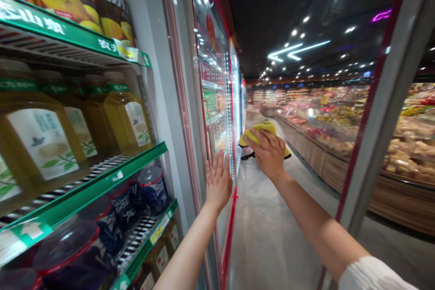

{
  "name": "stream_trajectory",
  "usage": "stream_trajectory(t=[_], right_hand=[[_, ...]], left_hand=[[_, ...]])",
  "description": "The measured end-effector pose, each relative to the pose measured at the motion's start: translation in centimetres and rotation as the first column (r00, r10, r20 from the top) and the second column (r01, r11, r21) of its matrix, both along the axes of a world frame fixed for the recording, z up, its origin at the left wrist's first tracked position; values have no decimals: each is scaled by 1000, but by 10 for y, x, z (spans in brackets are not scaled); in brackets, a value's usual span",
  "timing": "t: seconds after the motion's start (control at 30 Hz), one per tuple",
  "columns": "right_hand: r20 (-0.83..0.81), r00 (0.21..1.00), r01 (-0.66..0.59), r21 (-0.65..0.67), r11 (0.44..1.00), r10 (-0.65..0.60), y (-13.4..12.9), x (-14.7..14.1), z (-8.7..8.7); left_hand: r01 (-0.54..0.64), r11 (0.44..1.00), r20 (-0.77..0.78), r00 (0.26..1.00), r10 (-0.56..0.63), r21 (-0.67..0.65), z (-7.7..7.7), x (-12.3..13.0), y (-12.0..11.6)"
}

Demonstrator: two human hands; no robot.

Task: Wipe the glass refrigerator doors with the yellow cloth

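My right hand (pixel 268 150) is pressed over a folded yellow cloth (pixel 263 126) with a dark edge, held up against the clear pane of an open fridge door (pixel 377 99). My left hand (pixel 218 182) has its fingers stretched out flat, near the pane's left side; it holds nothing. Whether its palm touches the glass cannot be made out. Both forearms reach forward, the right one with a white sleeve (pixel 370 274). Part of the cloth is hidden under the right fingers.
On the left, fridge shelves with green edge strips (pixel 112 181) hold yellow-brown bottles (pixel 44 131) and dark-capped purple bottles (pixel 71 244). Further glass fridges (pixel 214 81) line the aisle. Through the pane appear the grey floor (pixel 258 235) and a wood-sided produce display (pixel 319 154).
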State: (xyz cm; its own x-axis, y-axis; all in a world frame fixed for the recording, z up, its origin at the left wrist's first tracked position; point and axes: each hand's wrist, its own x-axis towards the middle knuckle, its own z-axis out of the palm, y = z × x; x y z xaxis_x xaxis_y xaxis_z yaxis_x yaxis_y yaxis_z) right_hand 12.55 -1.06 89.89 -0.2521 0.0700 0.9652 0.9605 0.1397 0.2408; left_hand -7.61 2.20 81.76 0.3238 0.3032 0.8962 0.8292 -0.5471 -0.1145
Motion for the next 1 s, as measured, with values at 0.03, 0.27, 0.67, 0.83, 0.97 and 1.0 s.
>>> stream_trajectory(t=[0.03,0.27,0.67,0.83,0.97,1.0], right_hand=[[-44,999,29,17,999,-28,-3,7,-2],[41,999,-7,8,1000,7,-12,20,-33],[-54,990,130,26,991,-129,-25,46,-30],[-76,984,162,20,987,-160,-27,67,-7],[-245,954,201,99,975,-172,-30,72,-23],[-235,957,196,100,975,-168,-29,69,-28]], left_hand=[[6,1000,-4,1000,-6,3,1,2,0],[39,999,-25,999,-39,10,10,15,2],[93,995,-102,991,-90,31,26,47,-2],[119,992,-108,988,-113,47,33,55,-2],[96,994,-90,992,-91,59,31,49,0],[86,995,-89,993,-81,54,30,46,1]])
